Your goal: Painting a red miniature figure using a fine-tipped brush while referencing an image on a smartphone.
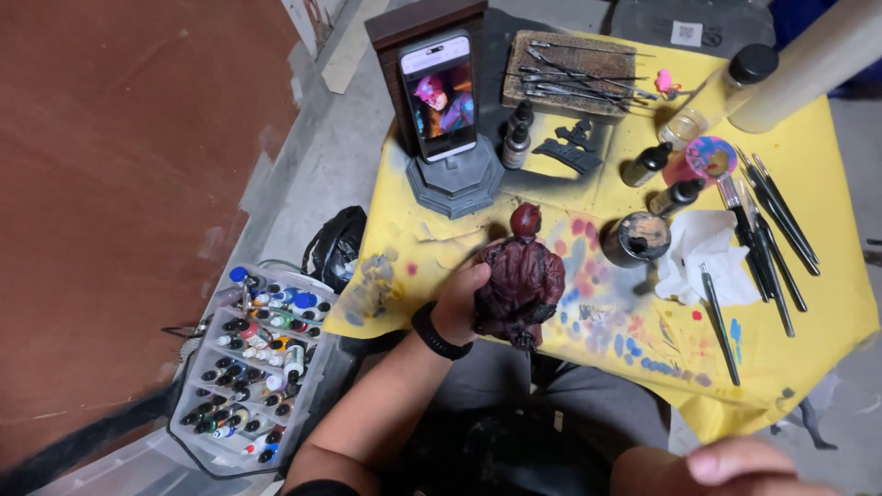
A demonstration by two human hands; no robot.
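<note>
Nearest the camera, the right hand (744, 464) is blurred and cropped; its grip cannot be told. The left hand (462, 303) clasps a dark red figurine (524, 280) over the yellow tablecloth (808, 312); a slip could knock the open paint jar (637, 239) just beyond.

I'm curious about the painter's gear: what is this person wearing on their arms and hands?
Both hands are bare, no gloves. The left hand has a black band around its wrist, and a dark sleeve edge shows near the elbow. The right hand is blurred at the frame's edge; nothing worn shows.
</note>
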